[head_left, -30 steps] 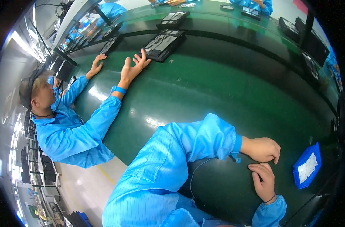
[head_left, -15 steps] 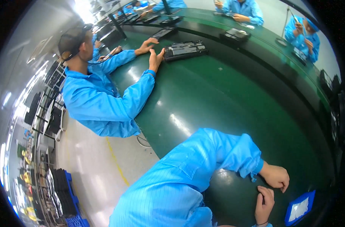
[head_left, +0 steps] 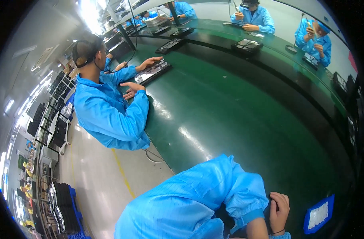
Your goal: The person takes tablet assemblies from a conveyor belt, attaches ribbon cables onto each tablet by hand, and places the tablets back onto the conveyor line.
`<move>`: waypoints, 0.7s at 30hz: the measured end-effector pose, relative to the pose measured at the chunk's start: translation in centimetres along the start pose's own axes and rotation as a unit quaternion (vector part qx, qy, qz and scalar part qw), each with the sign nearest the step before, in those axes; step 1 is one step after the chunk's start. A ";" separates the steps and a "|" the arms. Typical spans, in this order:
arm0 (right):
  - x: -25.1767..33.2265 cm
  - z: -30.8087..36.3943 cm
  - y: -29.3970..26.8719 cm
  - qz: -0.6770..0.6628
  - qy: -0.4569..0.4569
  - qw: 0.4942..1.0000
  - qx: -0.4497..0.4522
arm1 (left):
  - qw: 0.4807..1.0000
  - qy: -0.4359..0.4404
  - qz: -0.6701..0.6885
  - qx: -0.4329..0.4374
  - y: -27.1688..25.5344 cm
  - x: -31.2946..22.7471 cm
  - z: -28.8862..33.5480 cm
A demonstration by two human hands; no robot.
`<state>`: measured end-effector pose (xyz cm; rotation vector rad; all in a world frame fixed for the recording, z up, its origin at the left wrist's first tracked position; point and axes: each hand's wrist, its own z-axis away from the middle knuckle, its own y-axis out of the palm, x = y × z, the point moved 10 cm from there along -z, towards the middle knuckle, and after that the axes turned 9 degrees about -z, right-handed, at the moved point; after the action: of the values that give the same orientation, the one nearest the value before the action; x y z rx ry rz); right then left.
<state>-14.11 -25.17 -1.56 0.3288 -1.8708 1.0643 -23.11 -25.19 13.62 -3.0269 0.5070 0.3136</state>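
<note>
L sleeve [head_left: 245, 195]: blue, low in view, bare wrist [head_left: 257, 230] running off the lower edge.
L grip: gone from sight; 0.5 s ago it was just above my R one. Can't tell if it's wide, narrow or holding smth.
R grip [head_left: 279, 213]: approx. same spot as before, by the surface [head_left: 214, 127]; fingers loosely curled, thumb apart, nothing seen in it.
Tray [head_left: 307, 222]: blue, just right of my R grip, not touching. White bits [head_left: 318, 215] inside, no visible chg. So, as I judge it, I'm not working on them w/ my R rn.
Co-worker [head_left: 110, 107]: to my left, further up; one hand [head_left: 149, 63] at the black unit [head_left: 156, 72], far end, the other hand [head_left: 133, 89] near its close end, contact unclear.
Black unit: right in front of co-worker now, was further out 0.5 s ago; looks pulled in. Prob. theirs to handle, well apart from my R grip.
2nd unit [head_left: 170, 46]: just beyond, no hand on it.
3rd unit [head_left: 247, 46]: far side, nr the top.
Far pair [head_left: 261, 24]: 2 ppl in blue, upper R.
</note>
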 end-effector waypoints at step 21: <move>-0.5 -0.6 0.5 0.001 0.010 1.000 -0.002 | 0.990 0.048 -0.078 0.105 2.6 -3.3 1.5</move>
<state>-13.74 -24.49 -2.08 0.3132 -1.8547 1.0612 -27.28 -26.47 12.74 -2.8628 0.2844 0.0982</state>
